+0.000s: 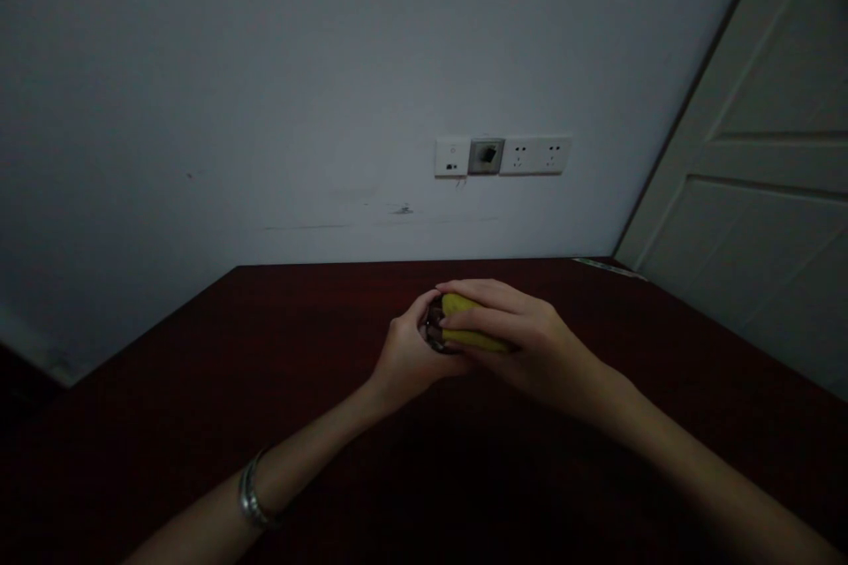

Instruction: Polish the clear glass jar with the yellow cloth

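Note:
My left hand (409,360) is wrapped round a clear, shiny round thing, glass-like (434,332), with the dark red tabletop showing through it. Its open rim seems to face me, though the dim light hides its full shape. My right hand (526,331) is closed over a yellow sponge or folded cloth (475,339); I cannot tell which. The yellow piece is pressed against the right side of the glass-like thing. Both hands meet above the middle of the table, with the fingertips close together.
The dark red table (318,309) reaches back to a pale wall (298,88). Several sockets and switch plates (535,155) are set in the wall. A white panelled door (761,194) stands along the right side. A silver bracelet (250,493) circles my left wrist.

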The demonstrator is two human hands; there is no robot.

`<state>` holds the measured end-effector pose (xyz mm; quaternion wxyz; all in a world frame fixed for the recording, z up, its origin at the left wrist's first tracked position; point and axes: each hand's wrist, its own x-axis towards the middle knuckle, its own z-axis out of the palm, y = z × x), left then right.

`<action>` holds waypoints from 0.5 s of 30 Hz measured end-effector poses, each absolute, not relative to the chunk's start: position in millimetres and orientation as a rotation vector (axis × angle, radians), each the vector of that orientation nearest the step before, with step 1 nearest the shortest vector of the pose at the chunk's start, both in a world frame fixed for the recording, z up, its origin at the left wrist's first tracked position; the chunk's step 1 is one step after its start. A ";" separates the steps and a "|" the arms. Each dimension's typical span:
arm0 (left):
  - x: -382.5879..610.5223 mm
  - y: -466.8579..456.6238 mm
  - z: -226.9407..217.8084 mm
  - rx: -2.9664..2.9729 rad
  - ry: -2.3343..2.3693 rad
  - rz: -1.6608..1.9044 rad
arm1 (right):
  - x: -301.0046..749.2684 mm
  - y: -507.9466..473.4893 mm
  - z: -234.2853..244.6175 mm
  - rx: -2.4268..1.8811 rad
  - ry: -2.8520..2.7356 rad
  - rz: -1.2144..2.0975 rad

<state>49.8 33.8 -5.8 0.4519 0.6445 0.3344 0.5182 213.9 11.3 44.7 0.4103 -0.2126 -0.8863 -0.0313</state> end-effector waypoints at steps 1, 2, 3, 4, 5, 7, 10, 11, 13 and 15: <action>49.0 34.2 -7.2 1.622 0.841 1.284 | 213.8 11.5 44.4 -0.538 -2.235 -0.087; 48.3 34.9 -8.8 1.638 0.847 1.291 | 213.6 12.4 43.8 -0.561 -2.208 -0.088; 47.5 35.7 -10.6 1.642 0.848 1.297 | 213.3 13.9 42.8 -0.593 -2.159 -0.083; 46.9 36.6 -12.1 1.643 0.848 1.301 | 212.7 15.8 41.7 -0.627 -2.103 -0.070; 46.5 37.3 -13.1 1.644 0.849 1.301 | 212.2 17.6 40.6 -0.655 -2.054 -0.051; 46.1 38.1 -13.2 1.651 0.855 1.290 | 211.4 20.1 39.4 -0.673 -2.010 -0.016; 46.6 37.2 -9.6 1.654 0.851 1.254 | 211.7 18.5 40.6 -0.602 -2.085 -0.026; 46.8 36.7 -8.3 1.668 0.849 1.246 | 212.2 17.0 41.6 -0.558 -2.138 -0.042; 46.9 35.9 -6.5 1.723 0.860 1.250 | 213.4 14.0 43.5 -0.480 -2.251 -0.064; 46.8 35.4 -5.9 1.768 0.876 1.249 | 214.1 12.8 44.2 -0.456 -2.296 -0.063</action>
